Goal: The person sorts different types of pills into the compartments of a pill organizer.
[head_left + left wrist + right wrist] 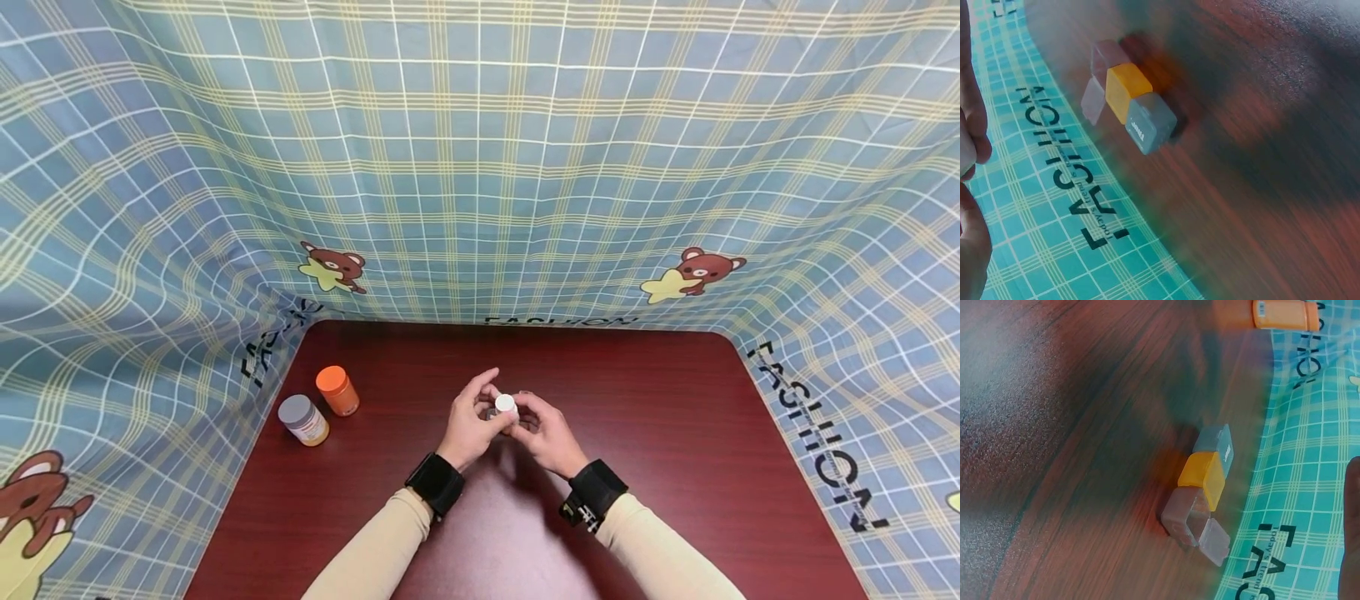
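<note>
Centrally, between my two hands, was the bottle, its white cap uppermost, apparently held above the table. My left hand pinched it, thumb bent across the near side and one finger stretched out beyond; my right hand met it from the other side, thumb and forefinger curved in to pinch, though the exact contact of the fingertips was hidden. The left wrist view showed, in a touching row near the cloth, a clear box with its lid folded out, a yellow box and a grey box. Well apart, on the table's left side, stood an orange jar and, just beside it, a grey-lidded jar. I judged the step in hand to be two-handed work at the bottle; whether the cap was being turned I could not tell. The next move, in my judgement, called for one hand to steady the bottle by its body, leaving the other room at the cap.
</note>
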`<state>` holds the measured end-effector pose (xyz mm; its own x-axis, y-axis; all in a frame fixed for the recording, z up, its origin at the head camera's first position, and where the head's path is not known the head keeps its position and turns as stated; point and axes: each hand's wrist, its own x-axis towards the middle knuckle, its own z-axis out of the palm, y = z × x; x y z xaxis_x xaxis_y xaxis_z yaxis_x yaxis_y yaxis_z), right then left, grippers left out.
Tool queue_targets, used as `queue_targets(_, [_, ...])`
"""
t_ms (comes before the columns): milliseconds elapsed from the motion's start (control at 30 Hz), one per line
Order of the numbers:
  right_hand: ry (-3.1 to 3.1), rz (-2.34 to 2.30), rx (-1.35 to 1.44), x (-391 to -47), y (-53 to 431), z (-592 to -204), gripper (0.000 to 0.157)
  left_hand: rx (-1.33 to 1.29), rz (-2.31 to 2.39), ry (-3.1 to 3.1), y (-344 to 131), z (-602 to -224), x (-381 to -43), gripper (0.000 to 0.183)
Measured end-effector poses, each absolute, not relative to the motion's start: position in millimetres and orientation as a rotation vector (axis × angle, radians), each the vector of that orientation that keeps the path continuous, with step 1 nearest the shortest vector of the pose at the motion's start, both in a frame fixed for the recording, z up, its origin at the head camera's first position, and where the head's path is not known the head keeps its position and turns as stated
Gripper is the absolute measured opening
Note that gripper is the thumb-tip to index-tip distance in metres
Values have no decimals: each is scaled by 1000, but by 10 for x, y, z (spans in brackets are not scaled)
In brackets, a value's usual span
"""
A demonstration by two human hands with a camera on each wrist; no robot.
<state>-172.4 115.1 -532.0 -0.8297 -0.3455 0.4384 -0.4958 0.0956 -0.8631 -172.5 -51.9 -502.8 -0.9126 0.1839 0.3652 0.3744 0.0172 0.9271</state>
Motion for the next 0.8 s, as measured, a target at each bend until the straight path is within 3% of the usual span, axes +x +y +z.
queue_targets(100, [-2246, 1838, 842, -1726, 1158, -5317, 33, -665, -2044, -2132, -516, -5023, -1728, 71])
queue_targets(300, [-2271, 1795, 823, -1736, 1191, -5312, 38, -811, -2048, -2085, -511, -4991, -1727, 59])
queue_targets(600, [-2280, 1773, 821, -1762, 1211, -5514, 36, -578, -2055, -2174, -467, -4985, -1702, 45])
queue_targets(800, [-2287, 1765, 797, -1703, 1198, -5383, 36, -647, -2036, -2157, -475, -5033, -1703, 56])
